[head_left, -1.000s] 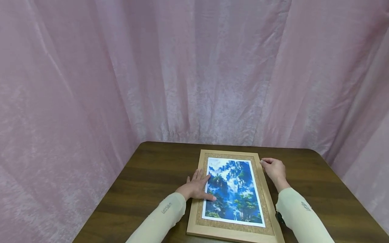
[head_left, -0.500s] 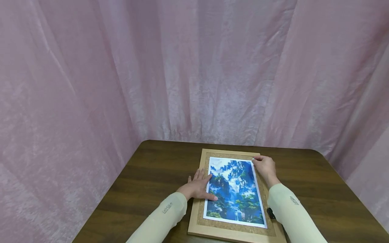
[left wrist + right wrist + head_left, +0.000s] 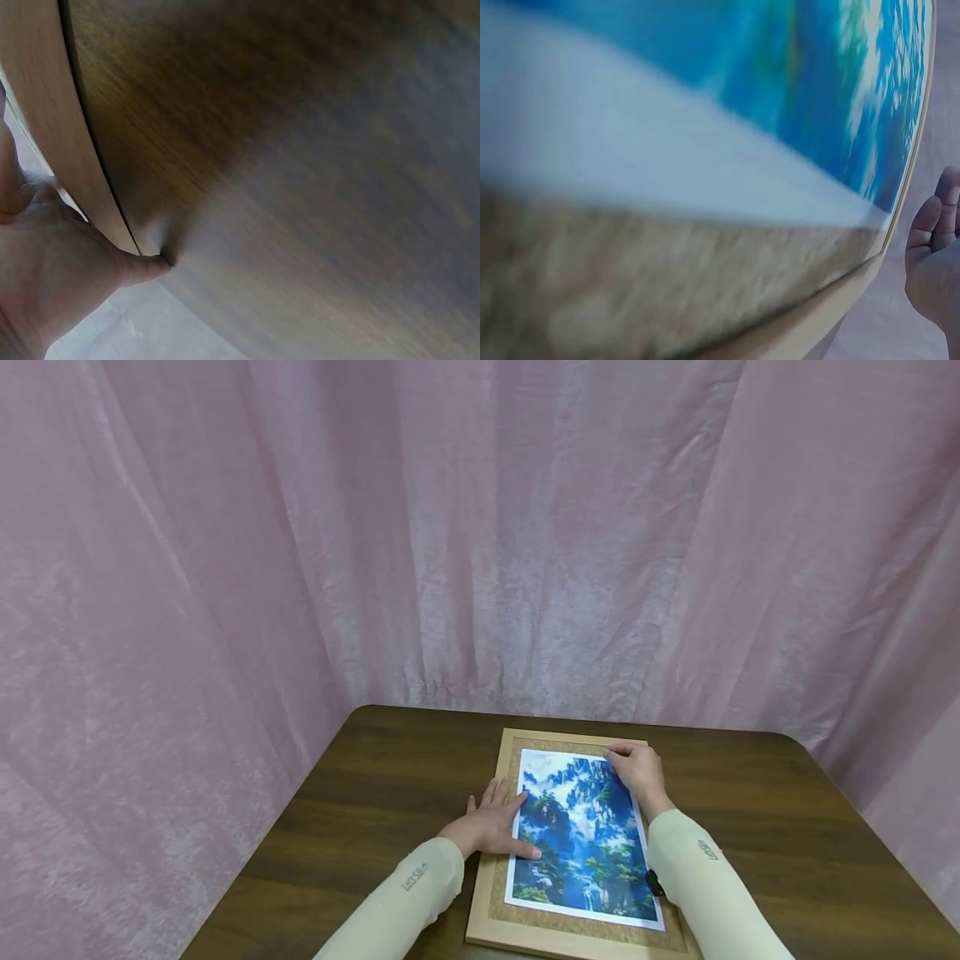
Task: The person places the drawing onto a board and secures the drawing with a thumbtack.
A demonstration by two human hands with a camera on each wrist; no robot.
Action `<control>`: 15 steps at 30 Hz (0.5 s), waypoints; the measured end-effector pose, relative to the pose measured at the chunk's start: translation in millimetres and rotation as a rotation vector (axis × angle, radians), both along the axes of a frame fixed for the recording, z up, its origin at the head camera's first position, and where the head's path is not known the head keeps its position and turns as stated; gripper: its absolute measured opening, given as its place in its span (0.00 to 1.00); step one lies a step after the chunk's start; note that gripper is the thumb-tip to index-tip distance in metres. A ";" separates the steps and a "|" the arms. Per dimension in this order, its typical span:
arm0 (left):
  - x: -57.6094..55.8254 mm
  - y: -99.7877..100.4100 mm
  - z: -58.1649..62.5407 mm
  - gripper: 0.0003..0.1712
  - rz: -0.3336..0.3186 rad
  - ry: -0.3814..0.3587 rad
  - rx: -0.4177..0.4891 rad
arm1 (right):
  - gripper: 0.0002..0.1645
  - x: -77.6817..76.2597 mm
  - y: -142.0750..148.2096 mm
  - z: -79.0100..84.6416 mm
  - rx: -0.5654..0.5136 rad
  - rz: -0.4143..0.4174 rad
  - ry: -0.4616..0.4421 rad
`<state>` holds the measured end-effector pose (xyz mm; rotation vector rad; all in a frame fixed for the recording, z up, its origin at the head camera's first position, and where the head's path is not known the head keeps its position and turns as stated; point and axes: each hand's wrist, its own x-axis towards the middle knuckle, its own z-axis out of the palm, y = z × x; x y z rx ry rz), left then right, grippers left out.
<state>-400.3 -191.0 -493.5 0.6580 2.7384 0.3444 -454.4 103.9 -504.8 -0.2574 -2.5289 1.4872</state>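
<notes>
A blue-green landscape print (image 3: 581, 827) with a white border lies flat on a cork board (image 3: 540, 917) in a pale wooden frame (image 3: 498, 933). My left hand (image 3: 491, 828) rests spread on the board's left side, with thumb and forefinger over the print's left edge. In the left wrist view, the little finger (image 3: 146, 268) reaches past the frame onto the table. At the print's top right corner, my right hand (image 3: 636, 770) has thumb and forefinger pinched on a small pale thing, too small to identify. The right wrist view shows the right hand (image 3: 934, 274) beyond the board's edge.
The framed board lies on a dark brown wooden table (image 3: 390, 793) with rounded far corners. A pink velvety curtain (image 3: 525, 543) hangs behind the table and along its sides. A small black item (image 3: 654, 883) is at the right sleeve's underside.
My right hand has moved left from beside the frame's right edge to over the print's top right corner, fingers still pinched. My left hand stays on the board.
</notes>
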 end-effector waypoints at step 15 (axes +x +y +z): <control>6.9 2.4 -5.1 0.62 -0.002 0.008 0.000 | 0.15 -1.8 -18.9 -4.1 0.003 0.027 0.019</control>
